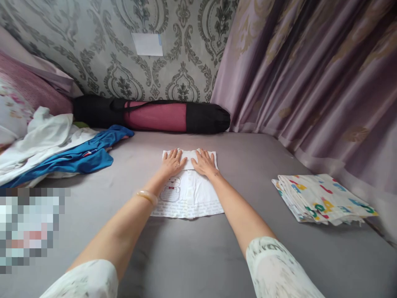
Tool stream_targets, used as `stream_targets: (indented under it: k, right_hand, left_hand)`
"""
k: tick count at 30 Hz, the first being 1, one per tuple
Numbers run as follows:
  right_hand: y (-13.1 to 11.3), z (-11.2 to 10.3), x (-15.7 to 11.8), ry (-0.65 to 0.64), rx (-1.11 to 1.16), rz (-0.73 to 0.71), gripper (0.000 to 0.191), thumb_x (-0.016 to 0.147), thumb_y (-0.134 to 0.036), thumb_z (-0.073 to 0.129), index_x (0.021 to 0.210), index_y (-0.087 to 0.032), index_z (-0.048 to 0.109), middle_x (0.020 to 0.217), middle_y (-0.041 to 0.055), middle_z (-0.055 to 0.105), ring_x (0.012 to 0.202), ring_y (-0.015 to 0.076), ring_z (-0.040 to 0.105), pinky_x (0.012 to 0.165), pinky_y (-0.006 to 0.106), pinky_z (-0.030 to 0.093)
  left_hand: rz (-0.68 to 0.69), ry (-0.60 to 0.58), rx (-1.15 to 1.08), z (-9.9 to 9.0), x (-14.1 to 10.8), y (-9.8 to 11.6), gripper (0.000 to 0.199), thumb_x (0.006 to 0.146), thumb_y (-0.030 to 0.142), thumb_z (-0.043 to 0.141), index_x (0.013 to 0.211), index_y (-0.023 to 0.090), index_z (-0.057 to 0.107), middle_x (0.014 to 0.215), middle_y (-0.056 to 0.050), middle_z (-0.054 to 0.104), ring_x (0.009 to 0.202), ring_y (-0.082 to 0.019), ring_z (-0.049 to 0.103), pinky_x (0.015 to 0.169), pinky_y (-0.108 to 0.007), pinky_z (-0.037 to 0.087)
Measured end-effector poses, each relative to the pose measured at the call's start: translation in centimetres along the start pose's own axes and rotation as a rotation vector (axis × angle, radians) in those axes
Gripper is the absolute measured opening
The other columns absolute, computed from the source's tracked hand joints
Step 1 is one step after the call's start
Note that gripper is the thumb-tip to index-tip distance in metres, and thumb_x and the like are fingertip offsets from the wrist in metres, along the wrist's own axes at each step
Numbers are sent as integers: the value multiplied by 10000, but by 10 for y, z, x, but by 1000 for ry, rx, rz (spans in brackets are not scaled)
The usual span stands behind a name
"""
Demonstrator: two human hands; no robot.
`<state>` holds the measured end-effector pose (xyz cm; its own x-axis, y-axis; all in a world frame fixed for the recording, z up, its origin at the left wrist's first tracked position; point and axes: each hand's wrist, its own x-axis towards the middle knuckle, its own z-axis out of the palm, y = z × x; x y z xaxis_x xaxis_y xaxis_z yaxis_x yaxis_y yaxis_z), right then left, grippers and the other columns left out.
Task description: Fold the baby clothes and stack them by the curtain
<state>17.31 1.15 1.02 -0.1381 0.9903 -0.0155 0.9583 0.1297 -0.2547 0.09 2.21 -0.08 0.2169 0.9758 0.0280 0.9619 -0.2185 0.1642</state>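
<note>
A small white buttoned garment [198,192] lies on the grey bed sheet, its far end folded over toward me. It bears a bear print on its left half and rows of small lettering along the near hem. My left hand [173,162] rests flat on the left part of the folded strip, fingers spread. On the right part of that strip, my right hand [204,161] is likewise flat with its fingers apart. Neither hand grips the cloth. My forearms cover parts of the garment's sides.
To the left lie a blue garment [89,155] and white clothes [46,132] in a loose heap. A folded cloth with colourful letters [325,196] sits at the right. A black and pink rolled bag [155,116] lies along the wall, beside the purple curtain [279,74].
</note>
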Motion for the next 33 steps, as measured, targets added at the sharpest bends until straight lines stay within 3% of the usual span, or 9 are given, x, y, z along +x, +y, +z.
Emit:
stream_targets:
  k: [3,7,10,12,15,18,28,30,33]
  right_hand:
    - [1,-1,3,26,53,-10,610,987,-490,296,1510,-178,335,1610,103,220,1484,273,145,1182,524,14]
    - [13,-17,-7,40,238,-28,596,1016,-446,130,1536,-190,271,1623,88,174,1497,209,107,1194,484,70]
    - [32,-30,-36,63,227,-115,599,1010,-423,162,1545,-167,245,1630,91,129,1503,206,52,1200,482,39]
    - [44,-34,-64,12,161,-189,622,1001,-429,208,1548,-134,229,1627,107,124,1503,217,47,1201,492,11]
    - [56,-33,-103,-68,60,-255,633,997,-426,215,1552,-121,216,1625,108,121,1503,221,44,1202,500,-5]
    - [61,-26,-126,-120,-9,-284,630,998,-421,214,1553,-122,216,1626,105,108,1503,221,38,1203,499,2]
    - [64,-16,-129,-97,23,-263,586,1001,-434,252,1531,-188,297,1626,74,155,1499,221,91,1205,470,65]
    - [66,-15,-130,-42,70,-246,592,990,-421,301,1521,-160,308,1619,105,181,1490,225,149,1203,449,120]
    - [75,-11,-135,111,116,-110,556,963,-357,372,1454,-97,394,1570,175,286,1438,246,290,1158,401,262]
  left_hand:
    - [15,39,4,-1,-2,2,683,987,523,172,1513,107,304,1580,-172,281,1468,-299,231,1177,-516,144]
    - [70,59,1,-12,-21,-3,696,986,534,186,1524,98,265,1594,-185,230,1485,-297,174,1182,-527,108]
    - [175,10,-3,-20,-50,-19,710,976,567,189,1540,140,234,1611,-152,195,1495,-271,143,1190,-506,95]
    - [209,-30,-3,-22,-72,-33,703,970,581,186,1542,176,242,1614,-125,200,1495,-258,148,1192,-506,83]
    - [237,-45,-1,-19,-99,-47,720,967,587,179,1537,156,260,1612,-125,201,1498,-257,137,1195,-514,68]
    - [227,-66,-16,-14,-113,-50,727,965,593,175,1534,151,273,1616,-118,190,1500,-258,120,1196,-511,79]
    - [206,-91,-51,-13,-114,-50,721,950,600,207,1528,175,284,1617,-119,194,1496,-258,148,1192,-494,119]
    - [176,-49,-61,-12,-117,-49,743,941,601,241,1522,139,270,1610,-160,199,1490,-278,170,1184,-505,144]
    - [52,44,-78,-12,-126,-52,757,910,595,323,1444,59,343,1566,-247,256,1452,-327,264,1147,-491,251]
